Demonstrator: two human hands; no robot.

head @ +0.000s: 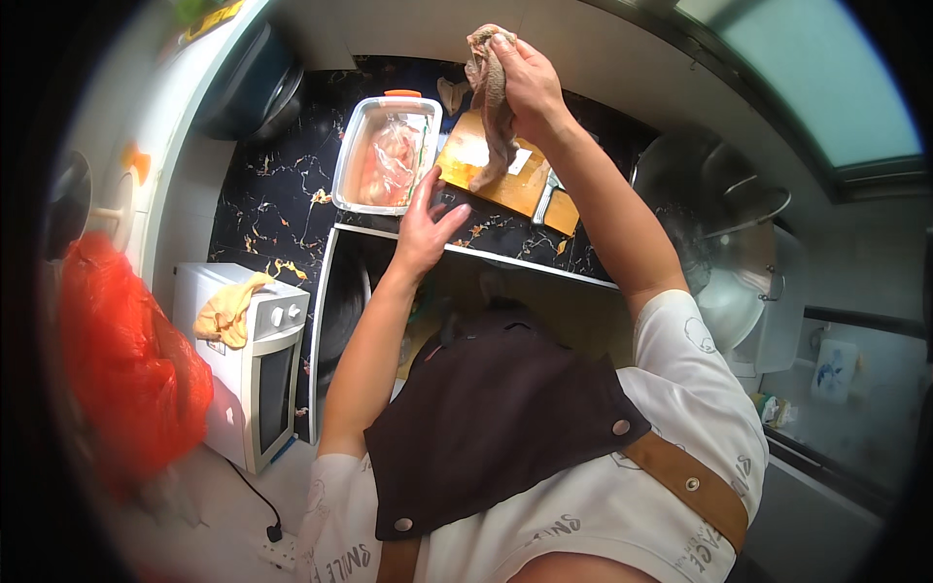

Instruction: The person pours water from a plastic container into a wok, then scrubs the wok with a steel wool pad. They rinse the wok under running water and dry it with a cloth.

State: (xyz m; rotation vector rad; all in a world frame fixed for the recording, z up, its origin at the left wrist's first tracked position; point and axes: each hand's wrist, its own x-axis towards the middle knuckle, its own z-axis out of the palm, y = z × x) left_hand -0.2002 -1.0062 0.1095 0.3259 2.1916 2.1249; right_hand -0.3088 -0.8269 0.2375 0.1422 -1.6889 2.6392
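My right hand point(526, 84) is raised over a wooden cutting board point(503, 188), its fingers closed on a long, limp piece of raw meat with bumpy skin point(496, 109), perhaps a poultry neck. The piece hangs down in front of the board. A knife point(545, 198) with a metallic handle lies on the board's right part. My left hand point(430, 222) is near the counter's front edge, fingers apart, holding nothing. Just beyond it stands a white-rimmed plastic container point(342, 175) with raw meat in clear plastic wrapping point(392, 157) inside.
A black marbled counter point(270, 182) carries these things. To the left are a white countertop oven point(280, 335) with a yellow cloth point(233, 310) on it, and a red plastic bag point(131, 364). Large metal cookware point(685, 189) stands at the right. A dark pot point(255, 87) sits back left.
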